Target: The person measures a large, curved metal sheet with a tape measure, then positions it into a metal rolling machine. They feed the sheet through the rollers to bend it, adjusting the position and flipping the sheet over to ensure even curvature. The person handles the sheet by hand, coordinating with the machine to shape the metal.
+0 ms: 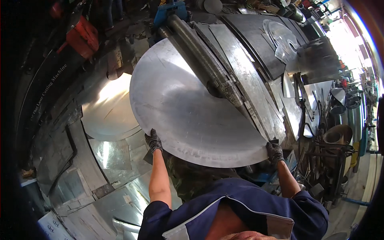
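A large round sheet-metal disc [172, 112], slightly dished and shiny grey, spreads out in front of me. My left hand [153, 141], in a grey knit glove, grips its near left rim. At the near right rim my right hand [275, 152], also gloved, is closed on the edge, with a small dark flat bit showing at its fingertips. Long steel rollers [196, 56] of a bending machine cross over the disc diagonally and hide part of it. The undersides of both grips are hidden.
A blue machine bracket [171, 12] holds the rollers' far end. Left lies another round sheet [108, 116] among flat offcuts. A long sheet-metal panel [244, 68] lies beside the rollers. Right stand a large metal cylinder [319, 60] and a cluttered rack [334, 160].
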The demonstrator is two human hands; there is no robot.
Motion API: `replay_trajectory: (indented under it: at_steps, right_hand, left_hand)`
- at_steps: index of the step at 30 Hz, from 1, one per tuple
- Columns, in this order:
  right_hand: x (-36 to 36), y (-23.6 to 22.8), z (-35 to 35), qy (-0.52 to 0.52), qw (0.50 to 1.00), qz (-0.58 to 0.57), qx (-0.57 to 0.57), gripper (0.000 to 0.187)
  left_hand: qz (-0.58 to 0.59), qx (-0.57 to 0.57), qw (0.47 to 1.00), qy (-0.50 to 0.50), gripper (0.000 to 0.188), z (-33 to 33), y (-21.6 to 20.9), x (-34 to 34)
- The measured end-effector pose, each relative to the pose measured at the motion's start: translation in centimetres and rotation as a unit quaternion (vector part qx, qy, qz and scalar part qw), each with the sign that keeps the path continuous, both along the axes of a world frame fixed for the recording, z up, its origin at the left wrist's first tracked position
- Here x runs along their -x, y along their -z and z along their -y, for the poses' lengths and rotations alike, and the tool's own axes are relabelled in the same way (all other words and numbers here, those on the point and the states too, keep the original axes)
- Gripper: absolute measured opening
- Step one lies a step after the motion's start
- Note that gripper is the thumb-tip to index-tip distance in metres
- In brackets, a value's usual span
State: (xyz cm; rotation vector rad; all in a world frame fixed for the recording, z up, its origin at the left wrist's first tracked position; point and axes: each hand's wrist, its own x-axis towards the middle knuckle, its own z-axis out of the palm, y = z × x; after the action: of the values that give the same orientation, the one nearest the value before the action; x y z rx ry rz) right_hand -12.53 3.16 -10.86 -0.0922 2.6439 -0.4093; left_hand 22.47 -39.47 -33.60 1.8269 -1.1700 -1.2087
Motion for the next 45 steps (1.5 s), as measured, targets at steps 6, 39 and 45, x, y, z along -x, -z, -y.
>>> replay_trajectory:
  at_steps: [6,39,45]
  right_hand:
    - [0.1,0.7,-0.1,-0.029,0.999,0.023,0.027,0.039]
    - [-1.8,9.8,0.9,0.026,0.942,0.235,0.237,0.05]
    - [-1.3,4.8,3.6,0.186,0.825,0.353,0.401,0.036]
  left_hand:
    - [-0.015,0.021,1.0,0.017,0.053,1.2,1.0,-0.4]
    - [-0.201,-0.258,0.942,-0.078,0.059,-20.1,-4.3,5.8]
    - [-0.282,-0.259,0.92,-0.087,0.059,-18.3,-4.9,5.7]
